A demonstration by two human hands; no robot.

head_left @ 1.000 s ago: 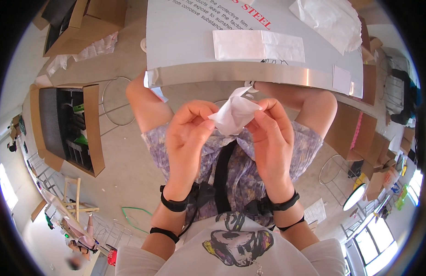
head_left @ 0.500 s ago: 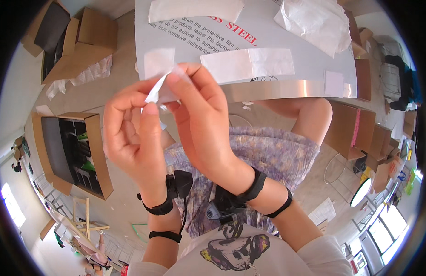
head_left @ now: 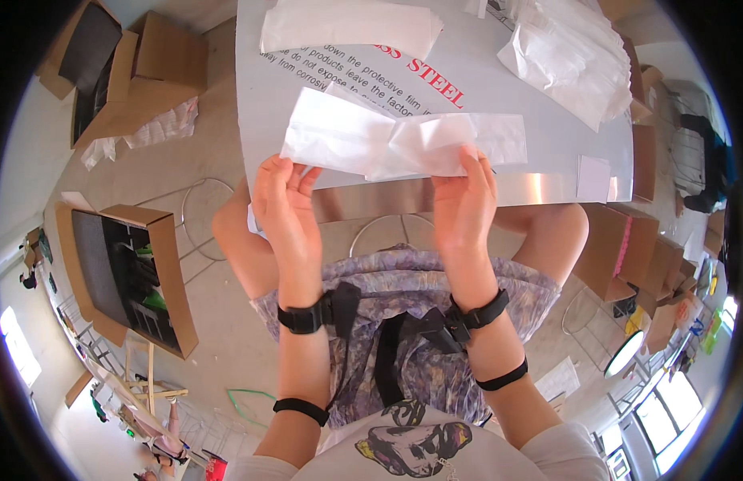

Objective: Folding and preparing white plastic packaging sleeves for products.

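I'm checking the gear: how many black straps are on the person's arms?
4: a left wrist strap, a left forearm strap nearer the elbow, a right wrist strap and a right forearm strap nearer the elbow. The sleeves could hide more.

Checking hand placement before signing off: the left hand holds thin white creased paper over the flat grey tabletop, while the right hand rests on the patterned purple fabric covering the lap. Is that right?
Not quite: the head view shows the right hand off the purple fabric, touching white paper over the tabletop. The rest stands.
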